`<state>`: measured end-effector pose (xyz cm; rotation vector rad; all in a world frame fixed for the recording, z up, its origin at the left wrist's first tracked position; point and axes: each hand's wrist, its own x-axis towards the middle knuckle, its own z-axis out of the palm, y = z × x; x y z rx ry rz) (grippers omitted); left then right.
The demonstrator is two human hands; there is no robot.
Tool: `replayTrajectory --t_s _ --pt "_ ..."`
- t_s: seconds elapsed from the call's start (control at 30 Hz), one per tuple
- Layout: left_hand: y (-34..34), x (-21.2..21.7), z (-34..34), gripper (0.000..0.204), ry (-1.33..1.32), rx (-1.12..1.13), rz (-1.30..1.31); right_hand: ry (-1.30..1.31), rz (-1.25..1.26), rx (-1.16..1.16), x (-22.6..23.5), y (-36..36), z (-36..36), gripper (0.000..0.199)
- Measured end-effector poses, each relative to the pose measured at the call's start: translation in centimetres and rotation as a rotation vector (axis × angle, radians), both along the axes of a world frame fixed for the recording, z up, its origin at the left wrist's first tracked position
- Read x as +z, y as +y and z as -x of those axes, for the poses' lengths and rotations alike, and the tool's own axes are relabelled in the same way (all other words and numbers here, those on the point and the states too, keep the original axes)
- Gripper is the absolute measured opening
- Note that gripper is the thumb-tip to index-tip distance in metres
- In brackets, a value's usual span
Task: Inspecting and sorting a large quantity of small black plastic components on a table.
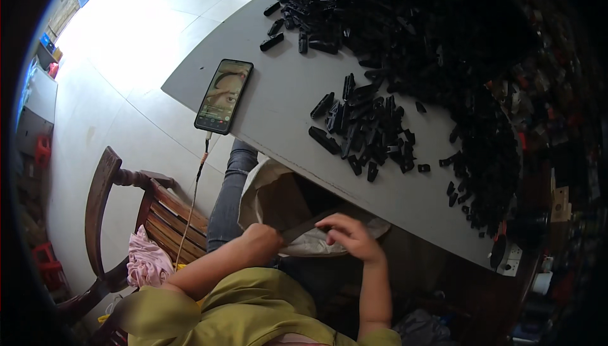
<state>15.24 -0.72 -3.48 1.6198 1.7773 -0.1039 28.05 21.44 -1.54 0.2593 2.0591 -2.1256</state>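
Note:
My left hand (263, 238) and my right hand (351, 237) are below the front edge of the grey table (278, 102), over my lap. Together they hold a long dark flat piece (310, 224) that spans between them, above an open pale bag (272, 194) resting on my knees. On the table just beyond lies a small heap of black plastic parts (367, 130), and a much larger pile of the same black parts (430, 35) fills the far right of the table.
A smartphone (223, 96) with a lit screen lies near the table's left edge, its cable hanging down. A wooden chair (126, 213) with a pink cloth (147, 260) stands at my left on the tiled floor. Cluttered shelves line the right side.

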Motion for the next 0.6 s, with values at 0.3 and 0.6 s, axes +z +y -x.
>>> replayTrajectory --t_s 0.3,0.6 --pt "-0.7 5.3 14.3 0.029 0.385 1.001 -0.941 -0.157 -0.286 -0.202 -1.6 0.8 -2.0 0.029" --pt "9.4 4.0 11.7 0.029 0.166 0.551 -1.184 -0.089 0.094 -0.331 -1.4 -0.2 -0.2 0.034"
